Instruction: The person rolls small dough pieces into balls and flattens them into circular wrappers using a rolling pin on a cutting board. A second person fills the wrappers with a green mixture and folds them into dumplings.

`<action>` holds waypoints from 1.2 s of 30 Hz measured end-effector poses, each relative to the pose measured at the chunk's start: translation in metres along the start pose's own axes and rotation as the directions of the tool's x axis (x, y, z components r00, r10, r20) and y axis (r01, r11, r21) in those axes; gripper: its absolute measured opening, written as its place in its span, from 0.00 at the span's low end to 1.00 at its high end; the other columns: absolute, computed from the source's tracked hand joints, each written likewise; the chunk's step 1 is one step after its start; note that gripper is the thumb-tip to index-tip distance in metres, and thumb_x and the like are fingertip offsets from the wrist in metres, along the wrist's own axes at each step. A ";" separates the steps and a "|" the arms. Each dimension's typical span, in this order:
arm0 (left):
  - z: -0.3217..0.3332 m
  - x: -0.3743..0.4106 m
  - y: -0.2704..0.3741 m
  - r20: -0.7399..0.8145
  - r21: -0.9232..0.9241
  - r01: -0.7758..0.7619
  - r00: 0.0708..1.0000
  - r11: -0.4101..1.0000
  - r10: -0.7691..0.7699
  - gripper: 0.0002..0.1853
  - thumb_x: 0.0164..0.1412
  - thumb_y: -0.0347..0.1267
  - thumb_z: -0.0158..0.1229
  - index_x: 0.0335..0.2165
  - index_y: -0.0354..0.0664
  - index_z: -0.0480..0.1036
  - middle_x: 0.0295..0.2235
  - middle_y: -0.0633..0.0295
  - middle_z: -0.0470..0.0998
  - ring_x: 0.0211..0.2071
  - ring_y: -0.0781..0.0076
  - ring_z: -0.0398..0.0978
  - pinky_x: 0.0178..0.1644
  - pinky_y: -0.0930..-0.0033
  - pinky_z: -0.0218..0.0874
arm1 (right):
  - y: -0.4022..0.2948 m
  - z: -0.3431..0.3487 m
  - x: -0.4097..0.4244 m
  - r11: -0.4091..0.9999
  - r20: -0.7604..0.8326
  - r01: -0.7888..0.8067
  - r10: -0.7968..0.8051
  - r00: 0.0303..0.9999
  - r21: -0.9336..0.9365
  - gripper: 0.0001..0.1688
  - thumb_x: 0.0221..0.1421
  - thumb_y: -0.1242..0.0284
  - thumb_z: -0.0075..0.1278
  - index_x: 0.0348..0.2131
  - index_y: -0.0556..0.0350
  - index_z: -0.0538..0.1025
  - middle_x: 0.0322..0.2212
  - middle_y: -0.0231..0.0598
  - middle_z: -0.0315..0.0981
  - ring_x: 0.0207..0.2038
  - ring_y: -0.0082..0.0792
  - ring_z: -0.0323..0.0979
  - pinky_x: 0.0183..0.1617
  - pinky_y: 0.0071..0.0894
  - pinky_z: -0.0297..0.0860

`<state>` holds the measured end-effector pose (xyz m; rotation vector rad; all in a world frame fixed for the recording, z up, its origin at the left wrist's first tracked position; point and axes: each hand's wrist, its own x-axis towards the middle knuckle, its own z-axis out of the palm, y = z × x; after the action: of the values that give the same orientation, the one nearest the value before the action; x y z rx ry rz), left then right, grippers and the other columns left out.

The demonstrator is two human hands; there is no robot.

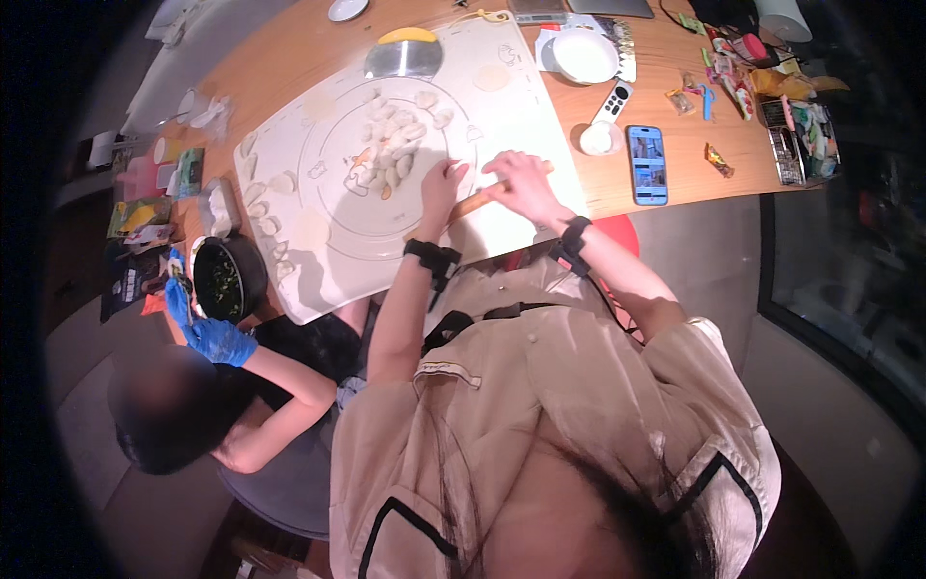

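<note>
A wooden rolling pin (474,205) lies aslant over the near right part of a white silicone pastry mat (521,94). My right hand (522,184) rests on the pin, its fingers curled over it. Beside the pin's lower left part is my left hand (443,189), its thumb and fingertips near the mat; whether it pinches dough is hidden. Small floured dough pieces (394,145) lie heaped at the mat's middle. Flat round wrappers (492,78) lie at the upper right and at the left (309,230). Folded dumplings (260,210) line the mat's left edge.
A co-worker's blue-gloved hands (221,341) are at the left, by a black pot of green filling (221,279). A dough scraper (404,56) lies at the mat's far edge. To the right are a white bowl (584,56), a small cup of flour (600,137), a remote (613,101) and a phone (647,165).
</note>
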<state>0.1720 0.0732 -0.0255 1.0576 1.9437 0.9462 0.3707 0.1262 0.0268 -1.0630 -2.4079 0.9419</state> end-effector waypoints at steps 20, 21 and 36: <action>0.000 0.004 0.017 0.301 0.084 -0.069 0.953 0.994 0.041 0.12 0.57 0.28 0.61 0.40 0.33 0.77 0.33 0.59 0.82 0.30 0.75 0.78 0.36 0.72 0.68 | 0.027 0.008 -0.045 0.981 -0.070 0.083 -0.097 0.993 -0.176 0.15 0.50 0.65 0.59 0.35 0.51 0.72 0.33 0.38 0.64 0.41 0.41 0.65 0.47 0.39 0.62; 0.003 0.006 0.018 0.288 0.087 -0.034 0.958 0.996 0.008 0.12 0.57 0.28 0.61 0.40 0.32 0.77 0.33 0.59 0.82 0.31 0.75 0.78 0.36 0.72 0.68 | 0.027 0.011 -0.044 0.985 -0.071 0.046 -0.059 0.996 -0.169 0.13 0.50 0.66 0.58 0.34 0.51 0.73 0.32 0.38 0.64 0.41 0.40 0.65 0.47 0.40 0.62; 0.011 -0.020 0.036 0.265 0.410 -0.261 0.951 0.874 0.160 0.15 0.59 0.36 0.61 0.42 0.40 0.76 0.37 0.54 0.79 0.38 0.52 0.78 0.40 0.59 0.68 | 0.028 0.024 -0.042 0.786 -0.147 0.004 -0.121 0.982 -0.618 0.04 0.47 0.68 0.52 0.26 0.47 0.74 0.28 0.29 0.65 0.38 0.31 0.65 0.41 0.32 0.59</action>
<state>0.2020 0.0729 0.0046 1.5920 1.9208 0.4677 0.3997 0.0982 -0.0119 -1.1930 -2.6288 -0.0084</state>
